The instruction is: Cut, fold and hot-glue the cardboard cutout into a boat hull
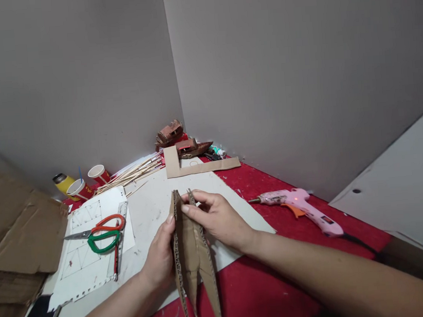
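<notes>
Fingers of the left hand and right hand are holding either side of the cardboard piece, seemingly aligning it, probably needing steadiness next.

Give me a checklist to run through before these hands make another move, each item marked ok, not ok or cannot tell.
1. Left hand gripping the folded cardboard piece: ok, on its left side.
2. Right hand gripping it too: ok, pinching the right side near the far end.
3. Scissors clear of both hands: ok, lying on the drawn sheet.
4. Glue gun on a stand: not ok, it lies directly on the red tabletop.
5. Glue gun hot: cannot tell, though its orange light is lit.
</notes>
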`<act>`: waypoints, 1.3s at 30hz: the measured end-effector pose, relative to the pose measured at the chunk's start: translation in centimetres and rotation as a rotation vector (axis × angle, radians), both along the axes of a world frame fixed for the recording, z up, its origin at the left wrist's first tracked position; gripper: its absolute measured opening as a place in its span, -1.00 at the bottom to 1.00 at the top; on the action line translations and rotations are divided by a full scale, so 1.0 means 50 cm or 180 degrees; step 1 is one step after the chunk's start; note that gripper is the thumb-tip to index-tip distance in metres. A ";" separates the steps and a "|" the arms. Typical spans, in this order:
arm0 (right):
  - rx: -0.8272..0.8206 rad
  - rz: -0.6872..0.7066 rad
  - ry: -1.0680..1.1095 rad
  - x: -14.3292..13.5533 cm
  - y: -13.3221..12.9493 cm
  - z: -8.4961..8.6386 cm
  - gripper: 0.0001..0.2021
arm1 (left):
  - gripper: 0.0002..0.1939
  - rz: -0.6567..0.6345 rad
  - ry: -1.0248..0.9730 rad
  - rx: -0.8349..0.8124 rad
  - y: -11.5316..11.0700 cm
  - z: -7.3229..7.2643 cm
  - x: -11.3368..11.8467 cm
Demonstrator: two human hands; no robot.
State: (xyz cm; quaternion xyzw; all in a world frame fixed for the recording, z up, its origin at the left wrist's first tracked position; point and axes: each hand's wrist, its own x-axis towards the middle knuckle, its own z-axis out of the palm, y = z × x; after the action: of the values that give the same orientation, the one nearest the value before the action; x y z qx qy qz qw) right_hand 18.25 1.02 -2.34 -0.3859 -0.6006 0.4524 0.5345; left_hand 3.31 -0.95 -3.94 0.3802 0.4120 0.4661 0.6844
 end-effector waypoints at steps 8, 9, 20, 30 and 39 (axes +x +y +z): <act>-0.0264 -0.0128 0.0175 -0.002 0.019 -0.017 -0.86 | -0.69 0.0095 0.1134 0.0966 0.007 0.038 0.002; -0.0239 -0.0140 0.0142 -0.002 0.020 -0.018 -0.85 | -0.72 0.0245 0.1301 0.1147 0.009 0.044 0.000; 0.0669 -0.0215 -0.0375 0.003 0.008 -0.010 -0.89 | -0.75 0.0826 0.1916 0.1673 0.003 0.063 -0.011; 0.0781 -0.0173 -0.0578 0.004 0.007 -0.010 -0.87 | -0.67 0.0518 0.1432 0.1044 -0.002 0.047 0.011; 0.0224 -0.0063 -0.0538 0.004 -0.008 0.006 -0.90 | -0.73 0.0837 0.0560 0.0447 -0.020 0.048 0.018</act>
State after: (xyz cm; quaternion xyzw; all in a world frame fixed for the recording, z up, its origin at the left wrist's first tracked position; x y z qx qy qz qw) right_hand 18.47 0.62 -2.03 -0.4097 -0.6553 0.3915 0.4995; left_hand 4.19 -1.96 -1.54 0.4092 0.4829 0.5443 0.5506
